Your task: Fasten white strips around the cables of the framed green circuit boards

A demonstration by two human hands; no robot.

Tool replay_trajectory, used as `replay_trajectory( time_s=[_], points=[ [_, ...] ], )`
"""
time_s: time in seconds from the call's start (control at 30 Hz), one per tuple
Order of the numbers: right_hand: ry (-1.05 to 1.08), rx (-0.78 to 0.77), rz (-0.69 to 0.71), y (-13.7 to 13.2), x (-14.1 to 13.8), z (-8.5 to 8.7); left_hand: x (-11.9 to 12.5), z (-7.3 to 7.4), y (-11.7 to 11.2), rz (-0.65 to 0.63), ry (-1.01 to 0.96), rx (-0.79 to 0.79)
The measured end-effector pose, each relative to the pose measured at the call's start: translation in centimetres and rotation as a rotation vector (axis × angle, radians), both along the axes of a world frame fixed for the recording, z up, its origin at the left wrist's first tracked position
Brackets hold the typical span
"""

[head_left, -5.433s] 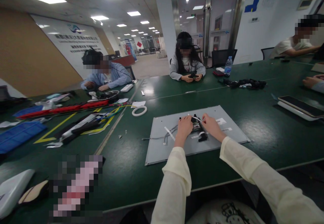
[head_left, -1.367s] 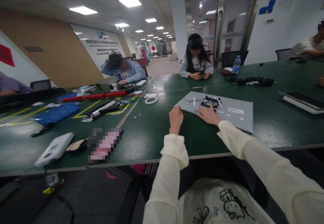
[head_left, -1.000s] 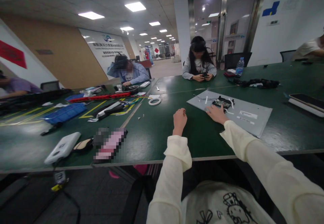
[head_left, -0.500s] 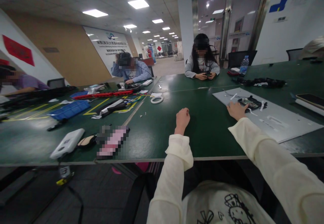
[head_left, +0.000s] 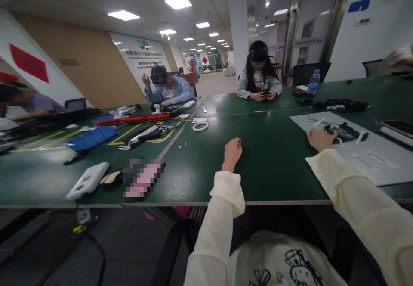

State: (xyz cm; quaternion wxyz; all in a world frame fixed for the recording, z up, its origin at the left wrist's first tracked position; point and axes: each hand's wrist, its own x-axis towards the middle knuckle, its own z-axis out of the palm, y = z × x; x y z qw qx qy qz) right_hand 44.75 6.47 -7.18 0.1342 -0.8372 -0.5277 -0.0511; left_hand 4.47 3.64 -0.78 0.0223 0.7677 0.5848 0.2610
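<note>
On the dark green table (head_left: 264, 161) rests my left hand (head_left: 232, 152), fingers curled into a loose fist, nothing showing in it. My right hand (head_left: 320, 139) lies on the left part of a flat grey board (head_left: 396, 148), thumb stretched away from the fingers. Beside that thumb is a black device with an exposed circuit board (head_left: 343, 132), lying on the grey board; whether the thumb touches it I cannot tell. Strips of white tape (head_left: 360, 137) lie around the device. The undersides of both hands are hidden.
A white ring of tape (head_left: 200, 126) lies ahead of my left hand. To the left are a phone (head_left: 145, 179), a white power bank (head_left: 88, 180) and a blue tray (head_left: 92, 138). A water bottle (head_left: 313, 82) stands far right. Several people sit around the table.
The grey board and the device on it have slid right along with my right hand. My left hand has stayed in place. One person across the table has moved a raised hand.
</note>
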Motion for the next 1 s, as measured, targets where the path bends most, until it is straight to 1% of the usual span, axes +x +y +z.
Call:
replay_trajectory(
  time_s=[0.13,0.27,0.4,0.5,0.6,0.77,0.9,1.0],
  points=[
    [0.017,0.024,-0.004,-0.4,0.3,0.0,-0.1,-0.2,0.1,-0.015,0.014,0.011],
    [0.059,0.016,0.04,-0.7,1.1,0.3,0.0,-0.1,0.0,-0.027,0.007,-0.001],
    [0.005,0.015,0.055,-1.0,2.0,0.3,0.1,0.2,-0.2,-0.046,-0.005,-0.011],
    [0.02,-0.004,0.003,-1.2,2.4,-0.1,0.1,0.2,-0.3,-0.042,-0.013,-0.025],
    [0.076,0.016,-0.053,-1.3,2.7,-0.4,0.1,0.2,-0.3,-0.041,-0.009,-0.026],
    [0.18,0.06,-0.056,-1.3,3.0,-0.5,0.0,0.1,-0.3,-0.057,-0.027,-0.034],
    [0.201,0.08,-0.061,-1.3,3.1,-0.5,0.1,0.0,-0.3,-0.047,-0.022,-0.042],
    [0.214,0.148,-0.06,-1.2,3.4,-0.3,0.1,0.1,-0.2,-0.037,-0.001,-0.038]
  ],
)
